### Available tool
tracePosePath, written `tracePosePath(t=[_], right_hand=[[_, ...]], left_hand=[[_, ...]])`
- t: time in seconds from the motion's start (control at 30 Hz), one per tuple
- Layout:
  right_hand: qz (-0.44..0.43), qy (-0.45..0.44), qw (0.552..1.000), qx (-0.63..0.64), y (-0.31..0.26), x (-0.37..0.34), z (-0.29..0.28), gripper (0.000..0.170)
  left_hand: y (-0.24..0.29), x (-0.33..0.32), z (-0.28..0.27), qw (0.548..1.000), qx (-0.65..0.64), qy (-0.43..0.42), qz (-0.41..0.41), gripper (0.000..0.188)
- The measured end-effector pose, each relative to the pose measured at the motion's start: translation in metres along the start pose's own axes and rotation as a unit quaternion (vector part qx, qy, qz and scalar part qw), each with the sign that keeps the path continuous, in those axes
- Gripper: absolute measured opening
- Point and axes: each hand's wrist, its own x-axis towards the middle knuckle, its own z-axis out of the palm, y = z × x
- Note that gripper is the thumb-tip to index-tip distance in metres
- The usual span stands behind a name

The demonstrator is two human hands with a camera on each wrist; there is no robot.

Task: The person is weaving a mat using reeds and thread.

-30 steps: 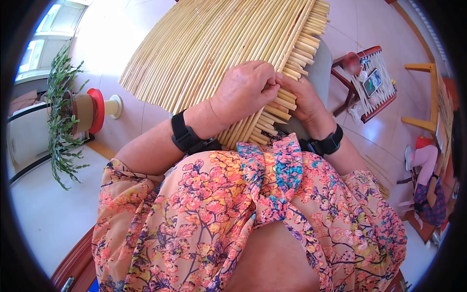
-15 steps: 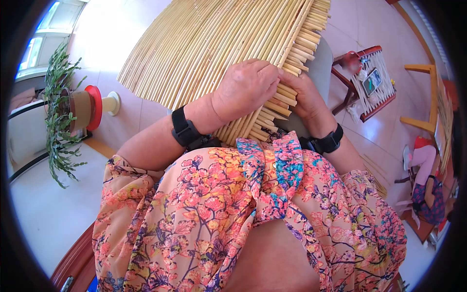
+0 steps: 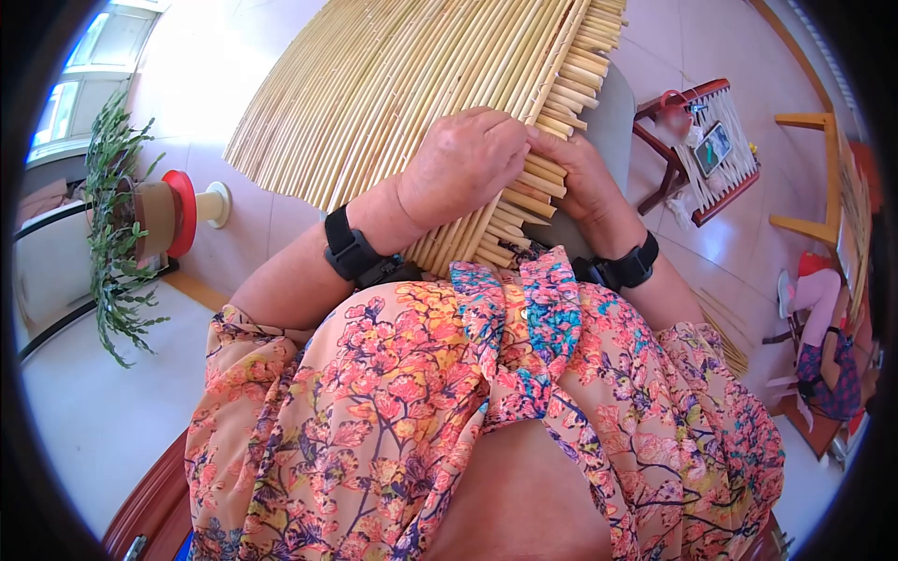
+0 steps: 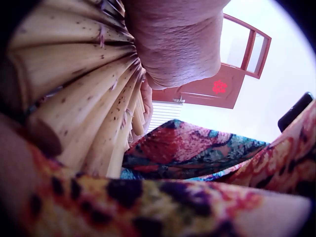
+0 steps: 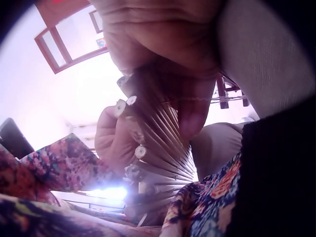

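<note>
A mat of pale reed stalks (image 3: 374, 103), bound side by side, slopes away from the person's lap. The left hand (image 3: 468, 159) lies over its near right part, fingers curled down at the stitched border, their tips hidden beneath the knuckles. Close against it, the right hand (image 3: 589, 182) grips the border from the side where the cut ends stick out, its thumb beside the left fingers. From below, the right wrist view shows the stalk ends (image 5: 140, 151) between the two hands. A thin twisted cord (image 5: 217, 99) runs out past the right fingers.
A grey seat (image 3: 613, 131) supports the mat's right side. Beyond it stands a folding stool (image 3: 730, 178) with a phone on top. Loose stalks (image 3: 720, 327) lie on the floor at right, near another seated person (image 3: 828, 346). A potted plant (image 3: 122, 224) is at left.
The left hand has rolled over at the border, so its curled fingertips, seen earlier, are now hidden. The right hand stays beside it. The view has shifted slightly.
</note>
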Motion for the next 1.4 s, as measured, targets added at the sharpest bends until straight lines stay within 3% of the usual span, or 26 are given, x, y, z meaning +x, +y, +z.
tracePosePath(t=[0.33, 0.47, 0.53, 0.67, 0.77, 0.83, 1.0, 1.1, 1.13, 1.17, 1.2, 1.33, 1.4], right_hand=[[0.005, -0.005, 1.0, 0.004, 0.0, 0.0, -0.001, 0.033], [-0.005, -0.016, 1.0, 0.008, -0.004, -0.005, -0.001, 0.038], [0.024, -0.024, 0.997, 0.073, -0.01, -0.006, -0.004, 0.043], [0.012, -0.035, 0.997, 0.061, -0.01, -0.003, -0.004, 0.044], [-0.034, -0.069, 0.996, 0.046, -0.009, -0.001, -0.003, 0.034], [-0.133, -0.027, 0.986, -0.092, -0.01, 0.001, 0.004, 0.024], [-0.147, -0.013, 0.981, -0.125, -0.014, 0.007, 0.013, 0.022], [-0.22, -0.028, 0.953, -0.206, -0.007, 0.012, 0.008, 0.023], [-0.218, -0.03, 0.953, -0.207, -0.008, 0.013, 0.009, 0.023], [-0.155, -0.057, 0.985, -0.054, -0.012, 0.012, 0.009, 0.023], [-0.087, -0.082, 0.988, 0.102, -0.014, 0.012, 0.009, 0.024], [-0.146, -0.043, 0.988, 0.041, -0.007, 0.007, 0.006, 0.025], [-0.178, -0.022, 0.982, -0.059, -0.009, 0.008, -0.005, 0.024]], left_hand=[[-0.002, 0.002, -0.004, 0.995, -0.063, -0.037, -0.073, 0.015], [-0.005, 0.002, -0.005, 0.996, -0.048, -0.036, -0.067, 0.015], [-0.007, 0.008, -0.011, 0.996, -0.049, -0.002, -0.076, 0.016], [-0.007, 0.023, -0.027, 0.991, -0.07, 0.019, -0.115, 0.014], [-0.009, 0.025, -0.028, 0.988, -0.075, 0.036, -0.13, 0.014], [-0.01, 0.025, -0.028, 0.986, -0.078, 0.048, -0.137, 0.014], [-0.002, 0.024, -0.034, 0.983, -0.091, 0.043, -0.155, 0.016], [-0.002, 0.023, -0.033, 0.98, -0.107, 0.06, -0.159, 0.016], [-0.003, 0.023, -0.032, 0.978, -0.116, 0.064, -0.161, 0.016], [-0.003, 0.022, -0.03, 0.978, -0.116, 0.065, -0.163, 0.016], [-0.004, 0.022, -0.028, 0.978, -0.119, 0.064, -0.158, 0.016], [-0.007, 0.028, -0.023, 0.985, -0.098, 0.067, -0.122, 0.014], [-0.008, 0.037, -0.023, 0.982, -0.107, 0.072, -0.135, 0.016]])
